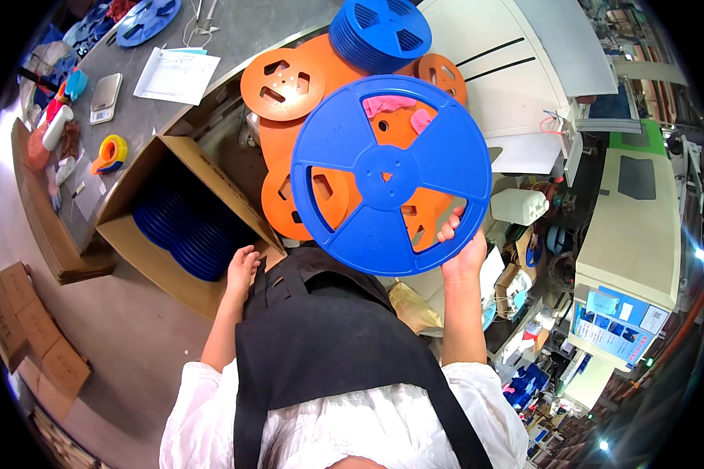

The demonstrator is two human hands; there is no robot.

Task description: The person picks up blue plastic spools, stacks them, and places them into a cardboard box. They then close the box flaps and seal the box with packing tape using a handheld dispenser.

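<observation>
My right hand (pixel 463 248) grips the rim of a large blue plastic reel (pixel 387 178), its fingers through one of the cut-out windows. The reel is held up flat in front of me, above several orange discs with slots (pixel 281 84). My left hand (pixel 243 268) hangs by the near edge of an open cardboard box (pixel 199 168), holding nothing, with its fingers loosely bent. Inside the box, rows of dark blue reels (pixel 192 227) stand on edge. The held reel partly hides the orange discs and some pink cloth or gloves (pixel 389 104).
A stack of blue reels (pixel 379 35) rises beyond the held one. On the grey table (pixel 235 23) at the left lie papers (pixel 177 76), a small scale (pixel 105 98) and yellow tape rolls (pixel 111 152). A large beige machine (pixel 630 211) stands at the right; flattened cardboard (pixel 35 336) lies lower left.
</observation>
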